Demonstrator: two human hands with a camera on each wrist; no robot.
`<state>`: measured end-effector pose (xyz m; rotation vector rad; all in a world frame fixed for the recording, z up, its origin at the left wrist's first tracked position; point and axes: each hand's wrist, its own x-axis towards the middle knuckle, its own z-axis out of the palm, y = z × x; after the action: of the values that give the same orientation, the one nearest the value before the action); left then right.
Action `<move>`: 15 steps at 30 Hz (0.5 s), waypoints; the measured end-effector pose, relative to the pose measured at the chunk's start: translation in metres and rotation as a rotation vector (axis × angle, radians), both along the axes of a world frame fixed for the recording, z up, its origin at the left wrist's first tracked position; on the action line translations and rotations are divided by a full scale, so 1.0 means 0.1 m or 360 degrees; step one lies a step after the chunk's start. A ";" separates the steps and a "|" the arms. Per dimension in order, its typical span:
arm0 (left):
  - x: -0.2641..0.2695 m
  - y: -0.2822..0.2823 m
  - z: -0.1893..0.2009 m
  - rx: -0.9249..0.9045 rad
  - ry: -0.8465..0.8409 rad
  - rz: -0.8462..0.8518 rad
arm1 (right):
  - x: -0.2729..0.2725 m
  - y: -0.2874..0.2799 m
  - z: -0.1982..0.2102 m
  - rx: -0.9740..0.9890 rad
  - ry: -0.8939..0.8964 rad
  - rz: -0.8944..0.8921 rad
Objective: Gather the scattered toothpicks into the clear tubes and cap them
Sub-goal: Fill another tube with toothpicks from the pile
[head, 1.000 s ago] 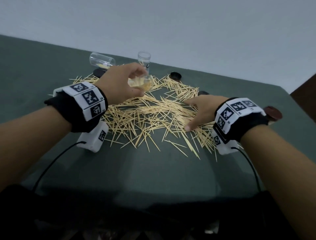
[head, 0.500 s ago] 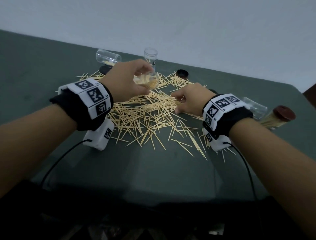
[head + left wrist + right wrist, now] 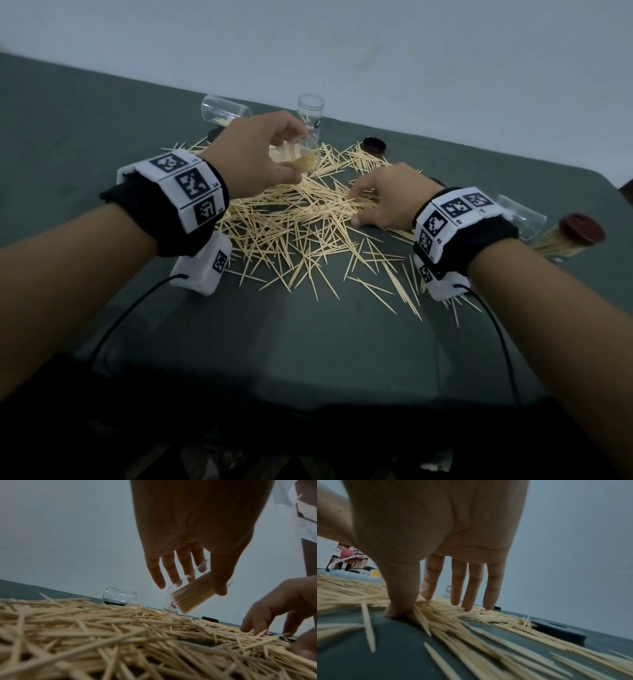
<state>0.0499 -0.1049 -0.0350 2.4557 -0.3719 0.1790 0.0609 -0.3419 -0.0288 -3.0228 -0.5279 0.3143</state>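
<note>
Loose toothpicks (image 3: 291, 226) lie in a wide pile on the dark green table (image 3: 308, 342). My left hand (image 3: 291, 154) grips a clear tube (image 3: 306, 159), tilted and partly filled with toothpicks, just above the pile's far side. The left wrist view shows that tube (image 3: 190, 599) between thumb and fingers. My right hand (image 3: 356, 209) rests on the pile's right part. Its thumb (image 3: 397, 605) presses on the table, and its straight fingers (image 3: 469, 599) touch a bunch of toothpicks (image 3: 447, 615).
At the back, an empty tube (image 3: 224, 111) lies on its side and another tube (image 3: 310, 109) stands upright. A black cap (image 3: 374, 145) sits behind the pile. On the right lie a clear tube (image 3: 520, 216) and a full tube with a dark red cap (image 3: 579, 233).
My right hand has moved left from the pile's right edge into its middle and drawn toothpicks together. The left hand still holds the tilted tube in about the same place.
</note>
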 end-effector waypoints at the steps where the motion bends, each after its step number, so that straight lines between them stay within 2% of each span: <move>1: 0.00 0.00 0.00 0.0002 0.0002 -0.0002 | 0.00 -0.01 0.00 0.0002 -0.0017 -0.0017; 6: 0.00 -0.02 0.00 0.0006 -0.0009 -0.0003 | -0.03 -0.07 0.04 -0.0053 0.0102 -0.0026; 15: -0.01 -0.03 -0.01 -0.0007 0.0011 -0.0008 | 0.06 0.14 -0.02 -0.0064 0.0068 0.0033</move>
<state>0.0490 -0.1083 -0.0362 2.4506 -0.3740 0.1688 0.0665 -0.3280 -0.0309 -3.0433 -0.5569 0.3949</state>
